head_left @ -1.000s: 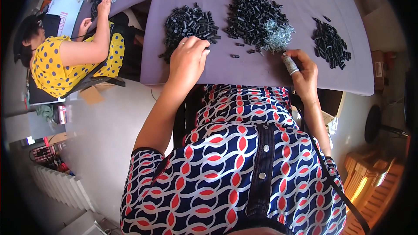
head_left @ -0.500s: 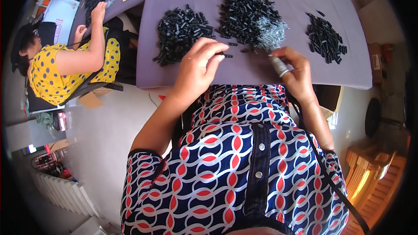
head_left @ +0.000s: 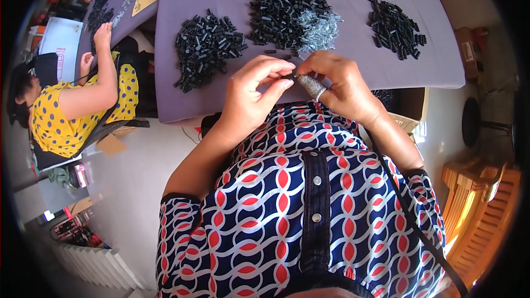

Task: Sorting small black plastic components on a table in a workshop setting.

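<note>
Table [head_left: 425,72]: upper frame.
Black pile [head_left: 276,8]: upper centre.
Left hand [head_left: 248,96]: mid-frame, my fingertips pinching.
Right hand [head_left: 348,88]: just beside, fingers curled; whether gripping, I can't tell.
Black piece [head_left: 291,76]: mid-frame, left pinch; I'm probably aligning it, which calls for steadiness.

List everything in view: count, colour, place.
Cloth-covered table: one, mauve, beneath the main heaps.
Heaps of small cylindrical pieces: three, black, table's left, centre, right.
Heap of shiny pieces: one, silvery, against the centre heap.
Second table: one, mauve, upper left, with similar heaps.
Flat board: one, yellow, on that table.
Co-worker in dotted clothing: one, yellow, left.
Open cardboard box: one, brown, under the table.
Slatted wooden furniture: one, orange, lower right.
Clutter: uncounted, mixed, lower left.
Small piece: one, dark, at left fingertips.
Patterned clothing: one, navy, white, red, lower centre.
Left hand: one, bare, pinching the small piece.
Right hand: one, grey-wrapped digit, beside the left.
</note>
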Available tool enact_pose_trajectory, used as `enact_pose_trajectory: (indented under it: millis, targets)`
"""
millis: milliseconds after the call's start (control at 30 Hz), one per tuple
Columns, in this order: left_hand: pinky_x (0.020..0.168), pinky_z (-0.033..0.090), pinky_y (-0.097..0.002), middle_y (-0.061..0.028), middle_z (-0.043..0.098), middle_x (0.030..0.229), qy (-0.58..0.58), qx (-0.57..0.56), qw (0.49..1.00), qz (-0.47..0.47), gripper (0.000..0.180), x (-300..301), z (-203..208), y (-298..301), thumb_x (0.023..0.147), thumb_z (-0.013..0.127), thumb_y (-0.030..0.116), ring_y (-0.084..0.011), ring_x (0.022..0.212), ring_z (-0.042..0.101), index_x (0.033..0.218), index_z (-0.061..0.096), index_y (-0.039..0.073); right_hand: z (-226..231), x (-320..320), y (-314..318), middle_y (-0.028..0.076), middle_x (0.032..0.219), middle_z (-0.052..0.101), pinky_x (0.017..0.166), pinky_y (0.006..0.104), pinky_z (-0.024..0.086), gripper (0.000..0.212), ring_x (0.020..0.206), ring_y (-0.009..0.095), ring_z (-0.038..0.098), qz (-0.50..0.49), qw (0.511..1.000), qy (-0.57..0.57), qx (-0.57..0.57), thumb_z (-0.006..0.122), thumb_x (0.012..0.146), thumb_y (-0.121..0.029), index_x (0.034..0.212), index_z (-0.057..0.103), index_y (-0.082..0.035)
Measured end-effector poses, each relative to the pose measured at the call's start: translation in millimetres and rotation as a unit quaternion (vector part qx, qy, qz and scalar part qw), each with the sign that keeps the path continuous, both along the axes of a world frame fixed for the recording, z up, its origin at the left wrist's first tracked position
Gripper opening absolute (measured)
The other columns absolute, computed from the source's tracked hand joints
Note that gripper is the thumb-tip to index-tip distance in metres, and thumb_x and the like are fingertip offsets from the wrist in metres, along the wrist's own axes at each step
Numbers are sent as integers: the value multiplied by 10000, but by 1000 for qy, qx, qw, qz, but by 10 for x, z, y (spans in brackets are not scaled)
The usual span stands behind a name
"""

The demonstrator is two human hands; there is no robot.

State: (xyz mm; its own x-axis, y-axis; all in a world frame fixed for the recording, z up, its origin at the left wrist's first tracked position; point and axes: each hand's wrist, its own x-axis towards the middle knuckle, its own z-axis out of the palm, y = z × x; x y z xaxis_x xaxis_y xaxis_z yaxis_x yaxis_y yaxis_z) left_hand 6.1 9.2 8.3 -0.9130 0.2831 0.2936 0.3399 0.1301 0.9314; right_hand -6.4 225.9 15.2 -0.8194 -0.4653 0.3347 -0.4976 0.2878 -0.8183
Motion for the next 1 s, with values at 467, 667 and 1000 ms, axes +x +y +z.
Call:
enact_pose_trajectory:
  millis: [467, 667, 1000]
  targets:
    - [781, 578, -315, -122, 705, 995, 55, -90, 994, -7, 286, 24, -75, -3, 855, 730, -47, -227, 875, 718, 1132, 695, 14, 1, 56, -28, 144, 838, 650, 693, 369, 537, 138, 751, 295, 669, 4, 999, -50, 10, 691, 835, 2, 969, 666, 16]
    - [804, 585, -302, -110, 709, 995, 15, -59, 998, -22, 293, -2, -59, -27, 864, 718, -61, -189, 885, 715, 1147, 693, 12, -14, 47, -27, 139, 856, 665, 692, 337, 546, 143, 745, 247, 684, -12, 995, -96, -14, 689, 859, 4, 1000, 679, 24]
    - [735, 574, -338, -111, 698, 943, 98, -156, 982, -28, 380, 48, -65, -7, 834, 731, -51, -265, 850, 714, 1196, 677, 48, -87, 8, 39, 98, 813, 698, 673, 313, 532, 129, 748, 162, 673, 21, 986, -165, 26, 710, 860, 7, 988, 704, 11]
